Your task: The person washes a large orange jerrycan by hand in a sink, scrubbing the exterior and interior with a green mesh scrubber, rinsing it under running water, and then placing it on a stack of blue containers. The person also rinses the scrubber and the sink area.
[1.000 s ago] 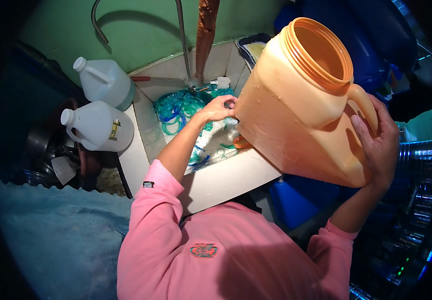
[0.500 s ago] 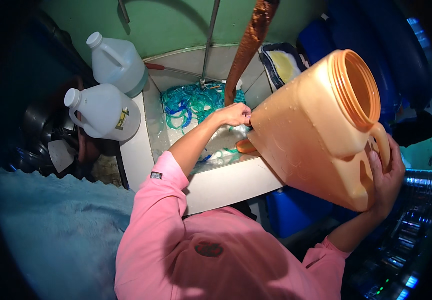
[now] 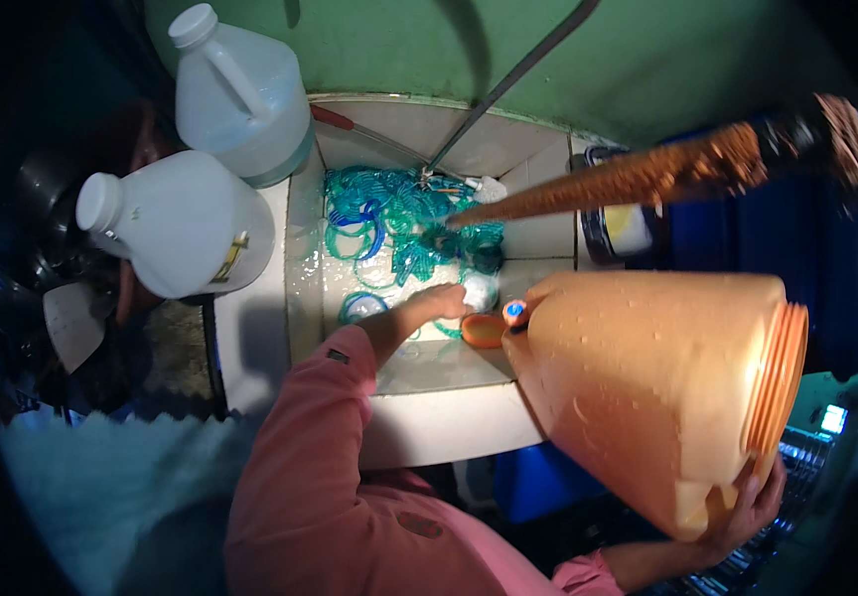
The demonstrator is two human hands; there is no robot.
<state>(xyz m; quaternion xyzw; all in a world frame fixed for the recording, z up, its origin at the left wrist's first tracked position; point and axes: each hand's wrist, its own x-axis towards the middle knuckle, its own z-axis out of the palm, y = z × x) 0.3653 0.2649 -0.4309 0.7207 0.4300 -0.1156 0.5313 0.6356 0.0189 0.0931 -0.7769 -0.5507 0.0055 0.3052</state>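
Observation:
A large orange plastic jerrycan [image 3: 647, 387] lies tilted across the sink's front right edge, its wide threaded mouth uncovered and facing right. My right hand [image 3: 747, 507] grips it by the handle side at the lower right. At its sink-side end is a small spout [image 3: 515, 314] with a blue centre. My left hand [image 3: 439, 303] reaches down into the tiled sink [image 3: 419, 366], fingers bent together against a white round piece [image 3: 481, 291]; their tips are partly hidden. Close by lies an orange lid [image 3: 485, 331]. Green and blue plastic rings [image 3: 394, 214] fill the sink's back part.
Two translucent jugs [image 3: 240, 104] with handles stand on the left ledge. A brown, rough-surfaced pole [image 3: 647, 174] slants over the sink from the right. A red-handled tool [image 3: 333, 117] leans at the back. Dark pans [image 3: 52, 199] sit far left; a blue container [image 3: 538, 482] is below the ledge.
My left hand has left the jerrycan's end and gone down into the sink. The jerrycan has tipped lower, its mouth now turned right; my right hand moved down with it. The view has shifted.

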